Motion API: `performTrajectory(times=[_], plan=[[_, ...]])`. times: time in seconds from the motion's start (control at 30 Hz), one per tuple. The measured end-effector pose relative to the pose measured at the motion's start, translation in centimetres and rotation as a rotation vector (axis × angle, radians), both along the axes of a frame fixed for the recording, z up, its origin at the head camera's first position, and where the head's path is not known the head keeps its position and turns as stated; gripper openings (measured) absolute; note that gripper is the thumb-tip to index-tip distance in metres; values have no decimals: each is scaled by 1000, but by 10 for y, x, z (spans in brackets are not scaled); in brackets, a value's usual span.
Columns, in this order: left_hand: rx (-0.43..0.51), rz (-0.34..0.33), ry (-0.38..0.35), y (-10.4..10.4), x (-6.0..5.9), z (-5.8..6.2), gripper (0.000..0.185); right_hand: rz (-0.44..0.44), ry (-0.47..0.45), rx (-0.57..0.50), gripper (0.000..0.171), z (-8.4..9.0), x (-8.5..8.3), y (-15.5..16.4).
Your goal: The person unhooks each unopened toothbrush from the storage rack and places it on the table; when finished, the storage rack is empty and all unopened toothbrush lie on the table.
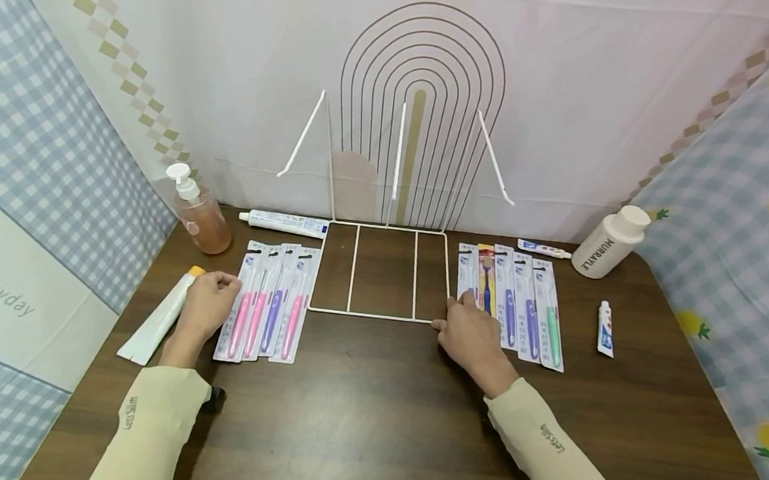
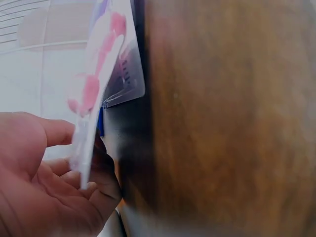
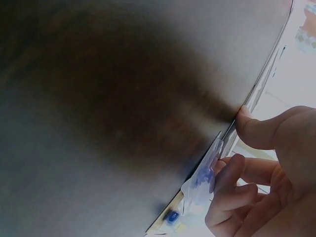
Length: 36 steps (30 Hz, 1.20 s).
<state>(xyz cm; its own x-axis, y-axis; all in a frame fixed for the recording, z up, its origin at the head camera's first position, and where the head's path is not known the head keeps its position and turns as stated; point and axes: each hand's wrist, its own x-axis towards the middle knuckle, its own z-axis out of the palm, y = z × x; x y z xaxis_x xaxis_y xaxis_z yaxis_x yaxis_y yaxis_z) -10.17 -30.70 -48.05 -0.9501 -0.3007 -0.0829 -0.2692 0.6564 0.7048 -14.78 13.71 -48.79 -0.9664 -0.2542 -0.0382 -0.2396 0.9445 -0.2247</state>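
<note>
My left hand pinches the edge of the leftmost packaged toothbrush, a pink one in a clear-and-white blister pack. In the left wrist view that toothbrush pack stands tilted between thumb and fingers. Beside it lie more packs with pink and purple handles. My right hand is at the white wire rack, its thumb by the front right corner. Its curled fingers touch the nearest toothbrush pack; whether they grip it is unclear. Several packs lie to its right, including a yellow one.
An amber pump bottle and a white tube with orange cap stand and lie on the left. A toothpaste tube touches the rack's left side. At right are a white bottle and two small tubes. Patterned cloth surrounds the table.
</note>
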Motion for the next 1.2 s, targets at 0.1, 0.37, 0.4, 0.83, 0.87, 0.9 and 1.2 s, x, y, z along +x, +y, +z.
performTrajectory(times=[0.1,0.37,0.4,0.83,0.87,0.9,1.2], plan=[[-15,5,4,0,0,-1,44,2,23,-8,58,-10,-5,3],[-22,13,19,-11,-5,-14,46,1,9,-24,61,-18,-7,5],[-14,5,18,-12,-4,-13,46,1,1,-19,60,-13,-5,4],[-45,30,-2,0,6,0,38,-10,-33,0,58,5,4,-4],[-42,33,-7,0,7,0,38,-9,-34,0,59,5,4,-4],[-41,33,-9,-1,7,0,39,-8,-36,0,59,6,4,-5],[-50,39,7,-3,9,-4,47,-15,7,-35,66,3,8,-7]])
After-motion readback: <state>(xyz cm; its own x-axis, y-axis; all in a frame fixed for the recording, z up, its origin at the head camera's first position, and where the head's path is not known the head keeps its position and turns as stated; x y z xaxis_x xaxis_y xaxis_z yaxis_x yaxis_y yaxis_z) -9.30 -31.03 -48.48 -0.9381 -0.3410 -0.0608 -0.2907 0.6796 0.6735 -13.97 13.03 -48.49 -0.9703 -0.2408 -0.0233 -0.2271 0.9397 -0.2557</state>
